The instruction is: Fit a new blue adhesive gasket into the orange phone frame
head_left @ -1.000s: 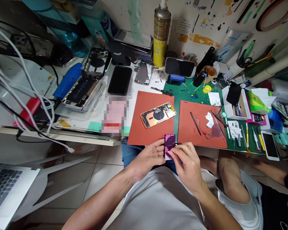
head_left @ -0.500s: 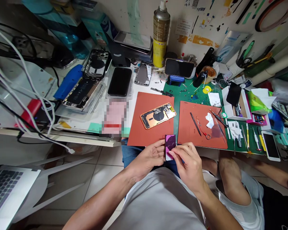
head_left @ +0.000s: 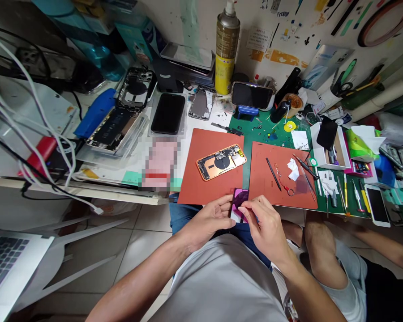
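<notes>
Beneath a stained wall (head_left: pixel 161 20), a crowded desk (head_left: pixel 184 152) is partly covered by a green mat (head_left: pixel 247 161), and along the front edge a left red-brown mat (head_left: pixel 191 188) and a right red-brown mat (head_left: pixel 262 154) are laid with a narrow gap between them. An opened orange phone shell (head_left: pixel 221 162) is laid slantwise on the left one, its inner parts exposed. On the right one are scattered a black stick (head_left: pixel 273 173), a red ring (head_left: pixel 290 192) and a crumpled white scrap (head_left: pixel 293 170). Just at the desk's front edge, above blue trousers (head_left: pixel 179 219), a small flat piece (head_left: pixel 234 213) is held between both hands. It is gripped along its left side by the left hand (head_left: pixel 211 219), whose thumb is placed near the lower corner and whose fingers are partly hidden. A purple-and-black sheet (head_left: pixel 241 193) over its face is pinched between thumb and forefinger of the right hand (head_left: pixel 263 219); how far it is lifted cannot be told. Farther back, a spray can (head_left: pixel 226 49) is stood upright, and a dark-screened phone (head_left: pixel 251 95) is propped sideways on a blue stand (head_left: pixel 247 111). At the far right, a white phone (head_left: pixel 377 205) is set beside a row of tools (head_left: pixel 357 197). Below, another person's knee (head_left: pixel 322 250) is seen.
</notes>
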Demonstrator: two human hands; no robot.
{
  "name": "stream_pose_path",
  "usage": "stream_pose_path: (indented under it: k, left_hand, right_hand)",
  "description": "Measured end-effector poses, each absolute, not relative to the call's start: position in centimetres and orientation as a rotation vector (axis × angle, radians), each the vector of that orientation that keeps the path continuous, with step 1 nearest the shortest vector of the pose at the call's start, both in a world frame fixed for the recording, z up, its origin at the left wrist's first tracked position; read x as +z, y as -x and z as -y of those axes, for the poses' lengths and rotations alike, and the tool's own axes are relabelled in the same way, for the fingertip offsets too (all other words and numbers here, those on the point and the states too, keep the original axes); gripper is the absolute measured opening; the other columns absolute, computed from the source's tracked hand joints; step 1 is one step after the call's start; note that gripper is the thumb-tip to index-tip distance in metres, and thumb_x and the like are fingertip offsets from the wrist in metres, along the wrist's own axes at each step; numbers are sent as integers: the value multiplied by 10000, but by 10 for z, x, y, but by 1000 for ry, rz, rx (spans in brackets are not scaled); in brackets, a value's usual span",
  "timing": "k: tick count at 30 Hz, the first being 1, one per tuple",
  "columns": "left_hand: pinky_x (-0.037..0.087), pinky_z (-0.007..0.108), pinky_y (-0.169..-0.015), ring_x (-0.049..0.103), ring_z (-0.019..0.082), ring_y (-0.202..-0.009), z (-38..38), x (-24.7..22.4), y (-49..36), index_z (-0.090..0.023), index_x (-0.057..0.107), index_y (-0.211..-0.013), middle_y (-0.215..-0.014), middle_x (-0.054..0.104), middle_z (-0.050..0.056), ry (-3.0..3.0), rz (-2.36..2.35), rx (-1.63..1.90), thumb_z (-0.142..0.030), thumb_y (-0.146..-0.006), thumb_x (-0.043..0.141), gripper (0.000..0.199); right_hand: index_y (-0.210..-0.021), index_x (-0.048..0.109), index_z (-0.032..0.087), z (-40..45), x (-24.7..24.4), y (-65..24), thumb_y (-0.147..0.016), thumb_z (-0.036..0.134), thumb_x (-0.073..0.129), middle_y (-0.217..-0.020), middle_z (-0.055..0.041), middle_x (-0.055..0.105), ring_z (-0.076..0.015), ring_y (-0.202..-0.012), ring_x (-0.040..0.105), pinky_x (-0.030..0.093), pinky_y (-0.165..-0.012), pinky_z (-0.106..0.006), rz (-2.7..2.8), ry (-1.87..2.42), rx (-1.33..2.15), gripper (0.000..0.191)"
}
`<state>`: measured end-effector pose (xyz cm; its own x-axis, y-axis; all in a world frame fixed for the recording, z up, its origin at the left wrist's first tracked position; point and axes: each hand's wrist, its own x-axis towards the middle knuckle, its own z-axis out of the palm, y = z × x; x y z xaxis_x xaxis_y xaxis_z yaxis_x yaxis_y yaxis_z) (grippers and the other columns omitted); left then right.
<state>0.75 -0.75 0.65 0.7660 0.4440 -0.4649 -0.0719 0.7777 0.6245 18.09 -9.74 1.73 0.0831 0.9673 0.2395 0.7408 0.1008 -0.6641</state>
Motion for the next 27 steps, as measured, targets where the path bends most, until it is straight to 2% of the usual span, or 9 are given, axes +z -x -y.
stream_pose_path:
  k: [4, 7, 15, 27]
  left_hand:
    - [508, 297, -907, 712, 202, -1045, 6, 5, -7, -254, 757, -1346, -1234, 782, 94, -608, -655, 299, -89, -751, 784, 618]
    - [501, 290, -912, 707, 194, -1038, 6, 5, -6, -254, 765, -1331, -1249, 779, 91, -605, -660, 295, -91, -753, 779, 601]
    - [497, 324, -957, 657, 261, -1242, 6, 5, -9, -275, 740, -1378, -1360, 733, 88, -640, -668, 283, -98, -714, 813, 691]
    - [482, 332, -950, 643, 233, -1171, 7, -1, -11, -259, 729, -1347, -1288, 740, 77, -714, -675, 275, -123, -717, 819, 650]
  right_hand:
    - [-1022, 697, 210, 95, 18, -184, -1111, 195, 578, -817, -32, 691, -208, -775, 585, 506, -707, -342, 1711, 1702, 436, 149]
    - [-1020, 701, 215, 94, 19, -186, -1117, 218, 584, -841, -33, 712, -202, -771, 608, 510, -711, -335, 1692, 1708, 432, 153]
    - [-1026, 683, 209, 92, 16, -186, -1130, 228, 555, -826, -28, 688, -193, -743, 618, 495, -689, -315, 1688, 1721, 442, 166]
    - [-1077, 597, 234, 93, 15, -185, -1143, 232, 501, -911, -41, 712, -190, -765, 671, 487, -671, -285, 1619, 1758, 536, 117]
